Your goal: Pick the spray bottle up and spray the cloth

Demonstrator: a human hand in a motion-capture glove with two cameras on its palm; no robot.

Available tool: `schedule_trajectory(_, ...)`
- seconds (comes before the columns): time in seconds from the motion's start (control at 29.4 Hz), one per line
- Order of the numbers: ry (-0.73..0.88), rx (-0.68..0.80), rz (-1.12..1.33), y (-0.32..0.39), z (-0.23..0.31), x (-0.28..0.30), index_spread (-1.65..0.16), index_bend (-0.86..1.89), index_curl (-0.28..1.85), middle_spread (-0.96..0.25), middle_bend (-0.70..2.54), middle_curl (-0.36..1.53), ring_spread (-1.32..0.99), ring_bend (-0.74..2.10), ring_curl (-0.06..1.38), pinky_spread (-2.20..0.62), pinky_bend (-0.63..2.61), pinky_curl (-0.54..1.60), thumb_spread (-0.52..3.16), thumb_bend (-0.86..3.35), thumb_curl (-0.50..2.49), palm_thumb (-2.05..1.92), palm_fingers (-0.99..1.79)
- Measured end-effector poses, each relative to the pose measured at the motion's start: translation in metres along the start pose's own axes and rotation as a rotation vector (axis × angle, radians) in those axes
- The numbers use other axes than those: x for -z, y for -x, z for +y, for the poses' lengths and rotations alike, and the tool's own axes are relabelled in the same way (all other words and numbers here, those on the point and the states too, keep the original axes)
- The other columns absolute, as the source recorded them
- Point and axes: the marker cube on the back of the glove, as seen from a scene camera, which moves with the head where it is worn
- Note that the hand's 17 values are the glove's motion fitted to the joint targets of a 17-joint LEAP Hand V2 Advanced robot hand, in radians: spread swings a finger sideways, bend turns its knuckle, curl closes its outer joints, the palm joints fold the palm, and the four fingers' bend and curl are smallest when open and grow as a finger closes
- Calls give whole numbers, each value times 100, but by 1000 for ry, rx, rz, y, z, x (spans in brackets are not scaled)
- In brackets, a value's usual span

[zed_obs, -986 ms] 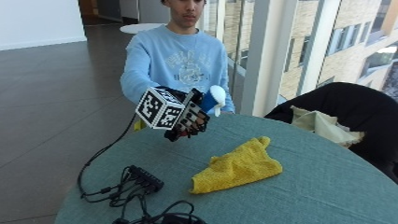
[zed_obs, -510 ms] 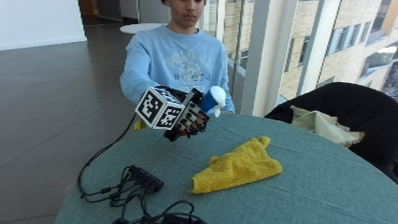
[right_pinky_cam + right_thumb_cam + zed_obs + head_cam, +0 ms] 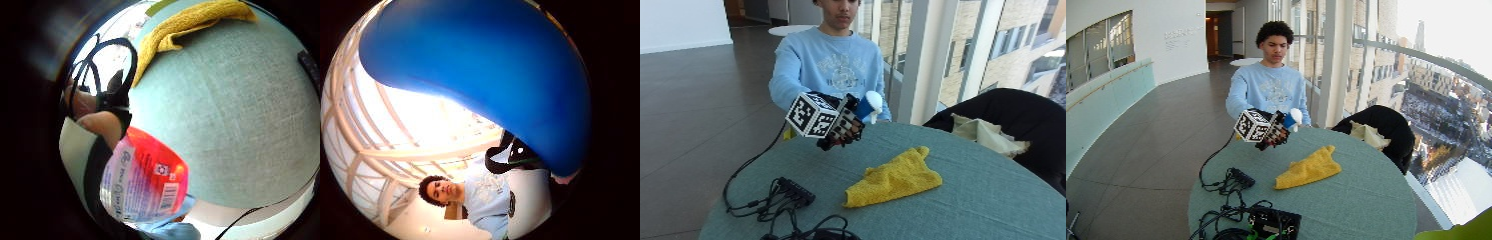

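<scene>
**A:** Where do we start?

**B:** With our right hand [image 3: 842, 129]. Its grip is curled round the spray bottle [image 3: 868, 105], up in the air above the near edge of the surface [image 3: 986, 190]. The bare hand is not in sight, so the gloved one is the only hand near.

**A:** How does the bottle sit in our grip?

**B:** It looks about upright, long way up and down. The blue and white head pokes out over the glove. The red body with its label [image 3: 145, 182] hangs below the palm. We cannot see the nozzle tip.

**A:** Where is the cloth?

**B:** The yellow cloth [image 3: 896, 177] lies on the surface, lower than the bottle and out past it, toward the middle. It is well apart from our hand. It lies in a long rumpled heap, and one narrow end points back our way.

**A:** So what does the next move need?

**B:** We think the head must tip down and toward the cloth.

**A:** Can we read the label?

**B:** Not really. We see a bar code, a small square recycling mark and rows of tiny print. No brand can be read.
</scene>
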Motion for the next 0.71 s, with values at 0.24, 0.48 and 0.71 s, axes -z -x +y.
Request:
schedule_trajectory(0.24,3,-6,-3,0,0,-1,-18,13,34,-7,39,51,-6,56,40,13,20,37,91,-2,57,84,114)
schedule_trajectory(0.48,4,-15,-9,-3,-1,-3,-18,13,34,-7,39,51,-6,56,40,12,21,37,91,-2,57,84,114)
schedule_trajectory(0.71,21,-24,-1,-5,-1,-8,-18,13,34,-7,40,51,-5,57,40,12,21,37,91,-2,57,84,115)
